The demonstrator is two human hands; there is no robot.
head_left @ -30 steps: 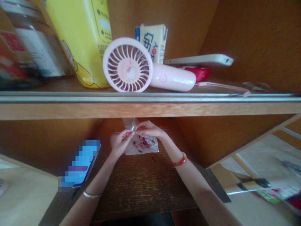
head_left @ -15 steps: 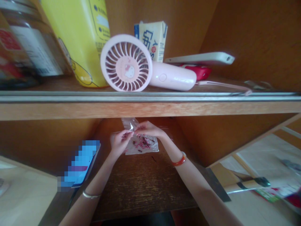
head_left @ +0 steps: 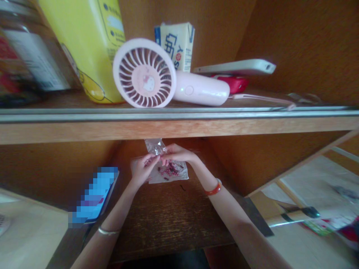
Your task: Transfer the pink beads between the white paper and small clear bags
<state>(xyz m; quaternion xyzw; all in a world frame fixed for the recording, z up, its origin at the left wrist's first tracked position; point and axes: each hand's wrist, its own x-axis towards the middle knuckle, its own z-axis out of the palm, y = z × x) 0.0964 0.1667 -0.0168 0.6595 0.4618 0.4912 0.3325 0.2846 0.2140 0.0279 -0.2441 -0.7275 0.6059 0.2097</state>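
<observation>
My left hand [head_left: 143,171] is closed in a pinch, its fingertips raised over a clear plastic sheet or bag [head_left: 181,176]. From the other side my right hand [head_left: 179,154] reaches in, and its pinched fingers meet the left fingertips. Whatever lies between them is too small to make out. Below the hands, small pink beads or bits [head_left: 168,171] mixed with dark pieces are heaped on the clear plastic. Just behind the fingers is another clear plastic packet [head_left: 155,145], crinkled and shiny.
A shelf edge [head_left: 179,129] runs across above the hands. On it stand a pink handheld fan [head_left: 202,87], a yellow container [head_left: 92,56], a drink carton [head_left: 183,41], a glass jar [head_left: 36,56] and a white device [head_left: 238,67]. A lit phone [head_left: 95,198] leans at the left.
My right hand's fingers have shifted slightly and now hang lower over the pink bits. The clear packet behind shows a little more. The view has moved slightly.
</observation>
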